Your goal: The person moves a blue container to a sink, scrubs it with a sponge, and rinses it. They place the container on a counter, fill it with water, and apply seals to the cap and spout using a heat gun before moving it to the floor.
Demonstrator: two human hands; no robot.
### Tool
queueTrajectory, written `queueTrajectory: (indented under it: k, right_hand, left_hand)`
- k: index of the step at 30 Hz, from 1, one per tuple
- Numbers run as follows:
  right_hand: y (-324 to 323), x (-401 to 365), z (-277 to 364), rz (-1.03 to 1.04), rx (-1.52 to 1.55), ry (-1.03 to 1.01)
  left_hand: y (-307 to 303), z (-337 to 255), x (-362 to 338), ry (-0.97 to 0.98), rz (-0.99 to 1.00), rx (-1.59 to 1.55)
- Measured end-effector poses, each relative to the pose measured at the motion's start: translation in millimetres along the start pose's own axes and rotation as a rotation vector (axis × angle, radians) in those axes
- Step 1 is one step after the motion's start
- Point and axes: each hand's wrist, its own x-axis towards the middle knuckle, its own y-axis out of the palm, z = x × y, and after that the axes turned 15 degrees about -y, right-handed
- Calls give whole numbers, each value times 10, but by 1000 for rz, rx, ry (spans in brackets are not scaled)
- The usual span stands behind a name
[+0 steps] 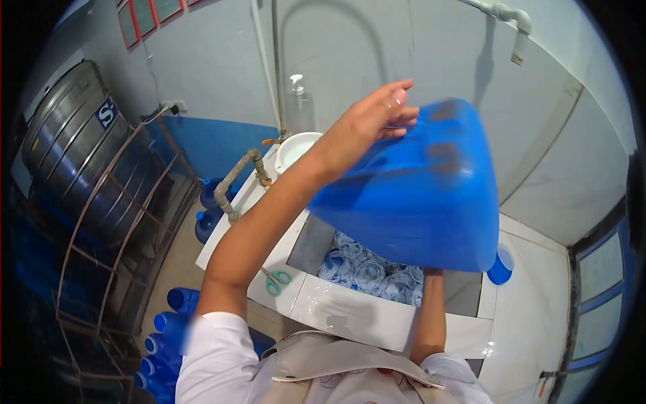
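A big blue plastic jerrycan (431, 209) is held tilted in the air above the basin, slightly blurred, with dark patches on its upper side. My left hand (383, 114) is wet and raised beside its top, fingers apart and partly bent, with nothing in them. My right forearm (432, 310) reaches up beneath the jerrycan, which hides the hand; the jerrycan rests on that side. Below, the tiled basin holds a heap of clear and blue crumpled plastic pieces (370, 273).
Green-handled scissors (276, 283) lie on the white tiled ledge (323, 299). A white bowl (296, 149), a pump bottle (300, 108) and a pipe tap (235, 175) stand behind. At right is a blue cup (500, 266). Several blue bottles (158, 350) and a steel tank (81, 148) are left.
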Motion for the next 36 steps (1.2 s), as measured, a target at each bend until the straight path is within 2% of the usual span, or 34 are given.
queueTrajectory:
  k: [2,4,5,6,7,8,9,11,13,14,17,18,20,24,25,26,28,30,31,32,34,35,36]
  right_hand:
    - [231,-213,48,4,-67,-40]
    - [588,-387,-1,102,235,116]
    - [520,-352,24,97,229,117]
    - [398,-308,125,13,657,252]
    - [322,-248,180,-79,1086,382]
    - [329,-225,167,-88,1081,381]
    - [376,-261,144,-67,1066,364]
    - [518,-313,67,-46,1044,348]
    - [715,-438,-11,-97,1019,342]
    - [810,-501,-50,-123,1007,340]
    - [921,-637,-132,-172,980,337]
    - [937,-644,-138,-219,1072,366]
    - [921,-654,-139,-264,1161,399]
    - [715,-547,-100,86,410,270]
    - [652,-535,-82,177,222,238]
    - [595,-522,-62,185,218,249]
    - [511,-477,-19,81,98,125]
    - [466,-462,-13,76,41,106]
    - [422,-438,6,62,-8,76]
    - [375,-417,36,71,-13,83]
    - [230,-349,113,114,174,177]
    - [216,-308,114,116,172,186]
    - [261,-315,87,56,162,157]
  left_hand:
    - [-206,414,240,-21,-103,-79]
    - [-685,1207,250,-223,-479,-264]
    - [-1042,1898,277,-305,-694,-424]
    - [-1168,2078,81,-464,-798,-563]
    - [-1659,2991,103,-590,-997,-504]
    - [-1801,3319,18,-623,-1114,-444]
    - [-1794,3438,-133,-623,-1123,-400]
    - [-1794,3516,-204,-625,-1128,-361]
    - [-1797,3557,-261,-800,-962,-868]
    - [-1829,3559,-266,-808,-960,-870]
    - [-1920,3381,-213,-530,-750,-790]
    - [-1981,3282,-154,-533,-748,-789]
    - [-2144,3154,-31,-558,-823,-1007]
    - [-2240,3121,56,-626,-901,-1122]
    - [-2174,3095,35,-563,-931,-1018]
    - [-2105,3070,7,-502,-957,-914]
    - [-1986,3034,-47,-503,-951,-828]
    - [-1991,3145,-85,-445,-892,-489]
    - [-1959,3157,-87,-499,-970,-310]
    - [-1941,3160,-89,-508,-961,-310]
    - [-1944,3110,-115,-491,-1077,277]
    - [-1890,3021,-154,-575,-1086,422]
    - [-1881,2982,-185,-576,-1077,427]
